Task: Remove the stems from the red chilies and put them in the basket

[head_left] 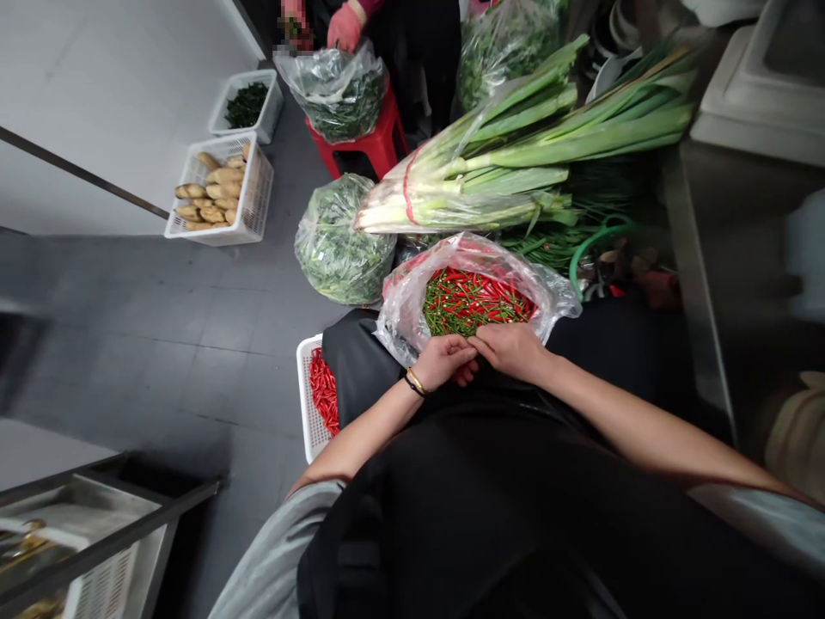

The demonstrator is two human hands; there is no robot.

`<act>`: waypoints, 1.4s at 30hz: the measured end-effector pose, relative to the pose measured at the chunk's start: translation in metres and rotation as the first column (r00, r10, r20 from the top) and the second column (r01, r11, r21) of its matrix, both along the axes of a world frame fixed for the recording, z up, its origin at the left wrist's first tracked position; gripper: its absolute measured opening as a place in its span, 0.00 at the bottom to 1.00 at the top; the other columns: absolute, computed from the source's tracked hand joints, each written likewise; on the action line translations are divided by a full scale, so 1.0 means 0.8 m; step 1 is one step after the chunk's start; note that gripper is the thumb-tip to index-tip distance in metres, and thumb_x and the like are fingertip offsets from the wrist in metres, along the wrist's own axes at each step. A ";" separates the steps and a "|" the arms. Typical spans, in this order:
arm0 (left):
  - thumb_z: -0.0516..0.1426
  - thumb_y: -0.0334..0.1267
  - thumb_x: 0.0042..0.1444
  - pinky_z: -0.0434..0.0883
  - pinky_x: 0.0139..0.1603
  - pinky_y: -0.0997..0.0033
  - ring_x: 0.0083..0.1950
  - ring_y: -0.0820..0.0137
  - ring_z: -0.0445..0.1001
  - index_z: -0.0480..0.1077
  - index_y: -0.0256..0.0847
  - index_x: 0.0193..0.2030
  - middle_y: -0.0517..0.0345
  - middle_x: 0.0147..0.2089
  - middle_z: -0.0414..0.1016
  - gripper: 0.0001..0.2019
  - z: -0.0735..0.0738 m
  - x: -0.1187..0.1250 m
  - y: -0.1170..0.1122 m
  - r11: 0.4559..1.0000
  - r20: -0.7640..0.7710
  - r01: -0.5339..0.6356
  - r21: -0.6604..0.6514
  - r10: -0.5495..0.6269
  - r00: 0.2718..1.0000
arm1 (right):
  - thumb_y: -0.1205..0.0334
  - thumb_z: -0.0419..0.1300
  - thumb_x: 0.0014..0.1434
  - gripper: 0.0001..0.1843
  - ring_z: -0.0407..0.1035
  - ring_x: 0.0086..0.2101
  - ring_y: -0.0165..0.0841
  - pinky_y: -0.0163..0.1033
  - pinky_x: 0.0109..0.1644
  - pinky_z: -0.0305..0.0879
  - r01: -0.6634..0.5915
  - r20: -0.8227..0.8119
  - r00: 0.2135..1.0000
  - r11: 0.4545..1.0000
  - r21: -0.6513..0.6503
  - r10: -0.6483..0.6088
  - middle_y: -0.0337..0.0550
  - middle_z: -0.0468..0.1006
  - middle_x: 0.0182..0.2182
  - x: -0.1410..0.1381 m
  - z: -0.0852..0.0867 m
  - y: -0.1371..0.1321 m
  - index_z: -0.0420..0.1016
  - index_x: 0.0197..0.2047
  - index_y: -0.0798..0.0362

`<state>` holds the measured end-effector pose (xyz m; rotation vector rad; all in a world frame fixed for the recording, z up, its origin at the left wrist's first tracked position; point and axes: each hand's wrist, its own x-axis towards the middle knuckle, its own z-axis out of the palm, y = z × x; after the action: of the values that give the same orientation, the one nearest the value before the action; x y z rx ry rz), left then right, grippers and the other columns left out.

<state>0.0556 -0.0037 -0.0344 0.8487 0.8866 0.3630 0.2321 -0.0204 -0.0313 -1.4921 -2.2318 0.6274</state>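
Observation:
Red chili peppers [493,292] with green stems fill a clear plastic bag [403,297], its mouth spread open across my lap. My left hand [444,359] and my right hand [512,351] meet at the bag's near edge, fingertips pinched together and touching. Red shows among the curled fingers of my left hand, which look closed on chili peppers. Whatever sits between my right thumb and finger is too small to make out. Beside my left leg, a white basket [308,413] holds bright red chilies without visible green stems.
Bundled leeks [464,176] lie beyond the bag, beside a bagged leafy vegetable [345,241]. A co-worker's pink-gloved hand [346,27] touches a bag of greens [339,94] on a red stool [387,129]. A crate of tubers [251,193] stands left; a metal counter [696,284] runs along the right.

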 end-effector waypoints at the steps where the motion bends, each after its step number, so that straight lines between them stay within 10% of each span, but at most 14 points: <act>1: 0.65 0.52 0.44 0.68 0.18 0.78 0.19 0.75 0.71 0.66 0.35 0.31 0.58 0.24 0.74 0.21 -0.003 0.002 0.000 0.999 -0.008 -0.010 -0.032 0.010 1.000 | 0.56 0.48 0.66 0.20 0.64 0.24 0.30 0.37 0.28 0.50 -0.009 0.080 0.997 0.996 0.086 0.002 0.44 0.72 0.21 -0.004 0.003 -0.006 0.68 0.24 0.52; 5: 0.63 0.42 0.46 0.65 0.16 0.78 0.17 0.75 0.69 0.65 0.35 0.29 0.59 0.20 0.72 0.13 -0.011 0.007 0.004 0.972 -0.058 -0.041 -0.232 0.028 0.998 | 0.57 0.48 0.68 0.21 0.67 0.25 0.31 0.36 0.29 0.53 -0.119 0.218 0.973 0.970 0.211 0.072 0.44 0.73 0.21 -0.002 0.024 -0.010 0.71 0.26 0.53; 12: 0.63 0.36 0.39 0.72 0.26 0.70 0.22 0.73 0.71 0.62 0.38 0.31 0.63 0.23 0.71 0.14 -0.002 -0.009 0.029 0.933 0.092 -0.280 -0.224 0.306 0.947 | 0.53 0.52 0.65 0.17 0.74 0.38 0.39 0.38 0.35 0.62 0.016 0.575 0.805 0.965 -0.262 0.143 0.51 0.80 0.42 0.026 -0.007 0.092 0.75 0.49 0.52; 17: 0.64 0.43 0.43 0.47 0.14 0.81 0.13 0.83 0.48 0.57 0.40 0.26 0.74 0.15 0.51 0.17 0.005 -0.005 0.039 0.903 0.034 -0.410 -0.129 0.417 0.908 | 0.61 0.51 0.64 0.17 0.74 0.43 0.43 0.40 0.40 0.65 0.004 0.570 0.795 0.938 -0.347 0.207 0.59 0.78 0.46 0.006 -0.036 0.126 0.77 0.45 0.60; 31: 0.63 0.48 0.48 0.44 0.15 0.79 0.14 0.83 0.47 0.68 0.37 0.31 0.72 0.15 0.52 0.15 -0.005 -0.006 0.044 0.912 -0.025 -0.409 0.028 0.410 0.912 | 0.64 0.53 0.61 0.15 0.74 0.42 0.44 0.42 0.42 0.66 -0.014 0.494 0.849 0.942 -0.335 0.188 0.58 0.79 0.44 0.002 -0.043 0.133 0.78 0.45 0.58; 36: 0.63 0.44 0.50 0.68 0.33 0.76 0.33 0.75 0.73 0.71 0.36 0.43 0.57 0.33 0.74 0.17 -0.003 -0.002 0.048 0.898 0.019 -0.373 0.232 0.380 0.925 | 0.53 0.53 0.63 0.16 0.72 0.27 0.32 0.37 0.34 0.65 0.010 -0.023 0.999 0.883 -0.469 -0.024 0.44 0.79 0.26 0.033 -0.007 0.118 0.78 0.38 0.54; 39: 0.63 0.42 0.49 0.69 0.34 0.74 0.31 0.74 0.72 0.69 0.37 0.42 0.58 0.31 0.73 0.16 -0.003 0.016 0.044 0.973 0.062 -0.198 0.119 0.192 0.979 | 0.51 0.53 0.63 0.17 0.69 0.24 0.29 0.34 0.31 0.61 -0.057 -0.185 0.982 0.895 -0.441 -0.029 0.41 0.77 0.24 0.029 0.005 0.081 0.76 0.34 0.53; 42: 0.61 0.41 0.51 0.63 0.21 0.76 0.18 0.79 0.60 0.65 0.39 0.39 0.66 0.22 0.66 0.12 -0.006 0.028 0.031 0.990 0.066 -0.085 -0.110 0.093 0.994 | 0.55 0.49 0.66 0.18 0.71 0.31 0.33 0.36 0.33 0.59 0.025 0.052 0.998 0.992 -0.127 -0.018 0.47 0.79 0.31 0.012 0.002 0.045 0.77 0.34 0.55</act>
<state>0.0777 0.0210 -0.0394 0.6950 0.8722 0.4167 0.2418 0.0159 -0.0297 -1.6087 -2.2477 0.7455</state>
